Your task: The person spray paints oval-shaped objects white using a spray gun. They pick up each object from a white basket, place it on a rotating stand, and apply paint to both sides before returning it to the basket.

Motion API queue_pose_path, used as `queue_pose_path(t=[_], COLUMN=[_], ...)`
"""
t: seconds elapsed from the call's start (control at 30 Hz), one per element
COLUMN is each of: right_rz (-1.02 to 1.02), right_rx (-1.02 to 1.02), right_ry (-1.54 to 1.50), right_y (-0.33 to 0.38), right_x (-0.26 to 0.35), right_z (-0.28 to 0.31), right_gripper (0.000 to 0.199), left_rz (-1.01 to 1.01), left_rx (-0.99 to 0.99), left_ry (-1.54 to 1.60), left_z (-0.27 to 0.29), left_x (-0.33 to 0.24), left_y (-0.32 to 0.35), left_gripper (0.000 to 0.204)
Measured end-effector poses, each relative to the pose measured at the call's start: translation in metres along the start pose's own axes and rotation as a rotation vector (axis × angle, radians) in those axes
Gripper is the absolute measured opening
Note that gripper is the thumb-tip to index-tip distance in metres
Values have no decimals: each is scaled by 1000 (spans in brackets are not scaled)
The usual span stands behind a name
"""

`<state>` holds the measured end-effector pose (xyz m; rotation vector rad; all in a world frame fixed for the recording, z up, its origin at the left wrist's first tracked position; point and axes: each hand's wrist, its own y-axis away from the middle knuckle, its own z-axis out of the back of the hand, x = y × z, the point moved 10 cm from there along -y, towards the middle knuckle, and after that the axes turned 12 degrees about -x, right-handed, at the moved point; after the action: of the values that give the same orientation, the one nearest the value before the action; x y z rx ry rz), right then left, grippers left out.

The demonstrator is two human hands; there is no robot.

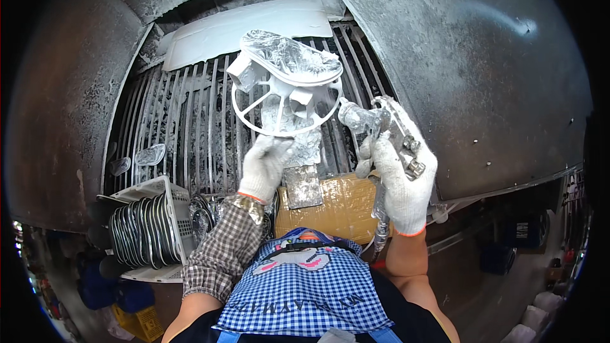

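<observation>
A white spoked wheel (242, 114) on a coated stand carries a shoe sole (289, 58) with a white edge and a crinkled, film-like top. White blocks stick out beneath the sole. My left hand (265, 166), in a white knit glove, is at the wheel's near rim. Its fingers look curled against the rim, though they are slightly blurred. My right hand (401, 174), also gloved, is wrapped round a paint-crusted spray gun (362, 118). The gun's front end points toward the sole from the right, apart from the wheel. A hose hangs below the gun.
A slatted grate (200, 127) lies below the wheel, between dusty booth walls (470, 82). White board (254, 28) stands at the back. A white basket of dark-rimmed soles (147, 232) is at the left. A tape-covered cardboard box (337, 203) is directly before me. Two small film-covered pieces (150, 155) rest on the grate.
</observation>
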<state>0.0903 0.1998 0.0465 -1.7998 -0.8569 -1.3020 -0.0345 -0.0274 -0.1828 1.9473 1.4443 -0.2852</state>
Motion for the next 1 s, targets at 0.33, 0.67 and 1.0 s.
queue_pose_path(t=[0.33, 0.67, 1.0], right_rz=[-32, -64, -48], right_rx=[-96, -52, 1], right_ry=[-42, -110, -120], right_y=[-11, -7, -11], right_x=[-3, -5, -18], right_z=[19, 23, 18], right_gripper=[51, 54, 55], left_rz=[35, -18, -122], left_rx=[34, 20, -55], left_ry=[45, 57, 20], left_z=[-14, 2, 23], left_x=[6, -27, -71], left_y=[8, 8, -4], left_gripper=[55, 50, 43])
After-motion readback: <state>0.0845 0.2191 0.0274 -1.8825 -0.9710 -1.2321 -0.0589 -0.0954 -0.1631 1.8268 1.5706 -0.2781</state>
